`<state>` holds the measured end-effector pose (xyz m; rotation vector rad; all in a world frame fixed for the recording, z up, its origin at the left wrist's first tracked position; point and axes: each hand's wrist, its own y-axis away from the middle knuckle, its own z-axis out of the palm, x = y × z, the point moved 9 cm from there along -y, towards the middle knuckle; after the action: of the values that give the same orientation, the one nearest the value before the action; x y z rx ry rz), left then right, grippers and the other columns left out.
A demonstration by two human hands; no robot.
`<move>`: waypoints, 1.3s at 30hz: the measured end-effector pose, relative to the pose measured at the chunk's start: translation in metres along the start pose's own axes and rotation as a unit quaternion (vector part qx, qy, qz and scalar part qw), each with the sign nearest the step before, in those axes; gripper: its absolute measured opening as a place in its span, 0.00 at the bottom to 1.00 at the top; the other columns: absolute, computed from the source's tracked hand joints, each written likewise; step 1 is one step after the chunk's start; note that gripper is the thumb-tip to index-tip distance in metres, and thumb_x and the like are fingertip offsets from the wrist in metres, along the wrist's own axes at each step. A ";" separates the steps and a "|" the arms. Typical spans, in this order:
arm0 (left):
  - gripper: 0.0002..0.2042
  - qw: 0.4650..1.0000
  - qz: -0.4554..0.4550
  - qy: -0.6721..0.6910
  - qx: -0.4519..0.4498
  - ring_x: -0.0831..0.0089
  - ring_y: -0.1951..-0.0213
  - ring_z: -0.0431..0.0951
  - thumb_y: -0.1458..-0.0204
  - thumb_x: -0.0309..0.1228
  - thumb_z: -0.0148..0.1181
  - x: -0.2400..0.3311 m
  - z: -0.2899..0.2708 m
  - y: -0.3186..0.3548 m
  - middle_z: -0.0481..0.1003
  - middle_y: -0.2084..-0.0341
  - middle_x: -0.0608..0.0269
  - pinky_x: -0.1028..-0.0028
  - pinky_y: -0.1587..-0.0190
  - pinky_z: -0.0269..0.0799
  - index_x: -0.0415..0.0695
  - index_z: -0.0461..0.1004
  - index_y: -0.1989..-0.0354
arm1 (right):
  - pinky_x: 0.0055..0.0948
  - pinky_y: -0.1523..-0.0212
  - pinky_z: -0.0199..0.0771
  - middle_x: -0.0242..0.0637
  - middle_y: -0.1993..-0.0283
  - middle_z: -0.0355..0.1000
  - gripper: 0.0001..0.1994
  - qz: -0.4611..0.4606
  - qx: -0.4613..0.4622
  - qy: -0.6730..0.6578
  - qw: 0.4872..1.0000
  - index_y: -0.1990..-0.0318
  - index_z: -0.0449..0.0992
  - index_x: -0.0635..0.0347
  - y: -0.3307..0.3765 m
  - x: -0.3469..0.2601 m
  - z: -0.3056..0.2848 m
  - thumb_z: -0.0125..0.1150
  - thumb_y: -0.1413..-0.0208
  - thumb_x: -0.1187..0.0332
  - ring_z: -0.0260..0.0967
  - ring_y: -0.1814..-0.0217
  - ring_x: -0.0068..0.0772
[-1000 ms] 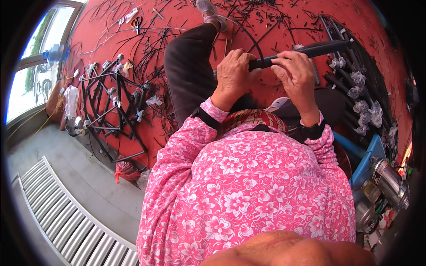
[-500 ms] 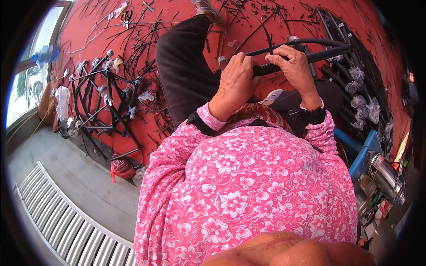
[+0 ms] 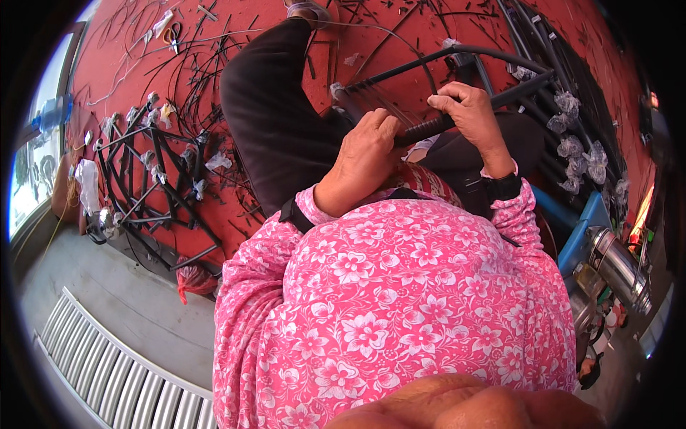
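Observation:
A black tubular frame, seemingly a bicycle frame (image 3: 520, 89), rests over my lap and right leg. My left hand (image 3: 364, 156) is wrapped round the left end of its near tube, on which ridged black winding (image 3: 426, 129) shows between my hands. Just above that tube, my right hand (image 3: 470, 120) pinches a thin black strip (image 3: 423, 64) between thumb and forefinger. The strip arcs up and away to the left, over the floor. My left fingertips are hidden behind the tube.
More black frames with plastic-wrapped ends stand at left (image 3: 153, 171) and in a stack at right (image 3: 572, 93). Scissors (image 3: 172, 34) and black scraps litter the red floor (image 3: 114, 68). A blue stool (image 3: 587, 227) and a metal flask (image 3: 620, 266) are at my right.
My hands have moved apart, uncovering the wound stretch of tube. The right hand has lifted off the tube with the strip. The whole view has shifted slightly.

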<state>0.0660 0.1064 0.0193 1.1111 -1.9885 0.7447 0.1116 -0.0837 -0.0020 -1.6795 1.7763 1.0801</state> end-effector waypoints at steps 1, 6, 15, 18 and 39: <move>0.17 1.000 0.000 0.005 -0.006 0.52 0.61 0.77 0.62 0.23 0.74 0.000 0.000 0.000 0.73 0.66 0.55 0.60 0.60 0.73 0.41 0.73 0.63 | 0.31 0.69 0.68 0.37 0.74 0.73 0.10 0.001 0.002 0.004 1.000 0.67 0.82 0.65 0.001 0.001 0.000 0.70 0.46 0.65 0.68 0.75 0.28; 0.10 0.995 -0.018 0.088 -0.048 0.52 0.64 0.77 0.52 0.25 0.70 -0.008 -0.003 -0.006 0.73 0.68 0.54 0.61 0.61 0.73 0.39 0.75 0.63 | 0.32 0.68 0.70 0.38 0.72 0.77 0.10 0.003 -0.014 0.044 0.999 0.66 0.83 0.63 0.001 -0.002 0.003 0.69 0.46 0.64 0.73 0.73 0.32; 0.06 0.995 -0.006 0.065 -0.075 0.51 0.64 0.80 0.43 0.27 0.62 -0.044 -0.026 -0.045 0.76 0.70 0.50 0.63 0.61 0.73 0.37 0.77 0.62 | 0.34 0.65 0.72 0.39 0.70 0.78 0.11 0.017 -0.031 0.064 0.997 0.66 0.84 0.61 0.000 0.000 0.005 0.68 0.46 0.62 0.76 0.69 0.37; 0.15 0.996 0.055 -0.040 -0.049 0.53 0.52 0.76 0.46 0.27 0.63 -0.041 -0.025 -0.064 0.75 0.55 0.53 0.65 0.53 0.73 0.42 0.76 0.49 | 0.35 0.64 0.72 0.39 0.69 0.78 0.10 0.004 -0.022 0.078 0.997 0.66 0.84 0.61 0.000 0.000 0.005 0.68 0.46 0.62 0.77 0.68 0.39; 0.25 0.909 0.317 -0.190 -0.192 0.62 0.48 0.78 0.47 0.32 0.59 -0.051 0.093 -0.091 0.80 0.57 0.59 0.64 0.38 0.62 0.40 0.71 0.38 | 0.39 0.44 0.67 0.35 0.61 0.77 0.15 -0.224 -0.012 0.210 0.952 0.57 0.80 0.56 0.024 -0.030 -0.016 0.70 0.47 0.58 0.75 0.55 0.40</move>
<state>0.1354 0.0174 -0.0625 0.3765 -2.7308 0.4201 0.0955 -0.0790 0.0359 -2.3101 1.4874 0.5736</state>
